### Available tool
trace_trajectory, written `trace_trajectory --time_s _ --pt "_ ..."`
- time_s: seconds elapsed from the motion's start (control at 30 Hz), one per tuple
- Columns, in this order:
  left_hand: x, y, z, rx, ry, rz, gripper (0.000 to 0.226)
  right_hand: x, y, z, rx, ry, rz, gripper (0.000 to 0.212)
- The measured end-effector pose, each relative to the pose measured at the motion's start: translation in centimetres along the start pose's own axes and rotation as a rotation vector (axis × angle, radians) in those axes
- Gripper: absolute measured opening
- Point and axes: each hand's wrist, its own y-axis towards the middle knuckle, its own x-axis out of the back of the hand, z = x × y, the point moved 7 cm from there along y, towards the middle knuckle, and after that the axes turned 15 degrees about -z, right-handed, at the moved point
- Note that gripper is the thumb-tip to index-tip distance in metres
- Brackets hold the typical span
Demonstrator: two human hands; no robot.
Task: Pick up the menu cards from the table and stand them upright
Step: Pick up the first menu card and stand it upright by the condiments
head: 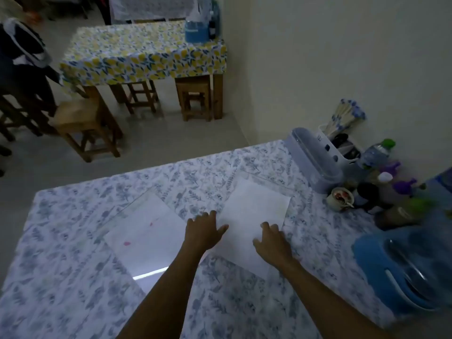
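Both my left hand and right hand rest open on the right menu card, flat on the desk; next I must pinch its edges to lift it.

Single view, head-worn, wide-angle. Camera sits above the near edge of the table, pitched forward and down; both forearms enter from the bottom edge of the frame. Tabletop fills the lower half, close; its far edge runs diagonally. Beyond it: floor, a second table, wooden stools. Wall at right. Straight lines bow toward the frame margins.
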Motion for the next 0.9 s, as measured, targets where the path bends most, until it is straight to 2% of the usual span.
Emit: trace_trajectory --time_s 0.13,0.37,0.53,0.7,0.9 --pt "-2.5 0.6 -0.3 0.032 -0.034 0.078 0.072 0.7 1.1 -1.2 -0.156 -0.025 -0.144 0.042" --pt "-3.5 0.9 -1.2 0.067 -0.078 0.098 0.073 0.0 1.4 -2.5 -0.297 0.042 -0.168 0.051" --pt "-3.9 0.7 -1.8 0.101 -0.12 0.103 0.077 -0.3 1.2 -3.0 -0.369 0.162 -0.148 0.049" --pt "-4.1 0.7 -1.5 0.162 -0.195 0.13 0.079 -0.4 1.6 -4.7 -0.479 0.425 -0.101 0.049" --pt "-3.2 0.5 -1.6 0.178 -0.231 0.095 0.076 0.4 1.7 -6.5 -0.433 0.521 -0.033 0.047"
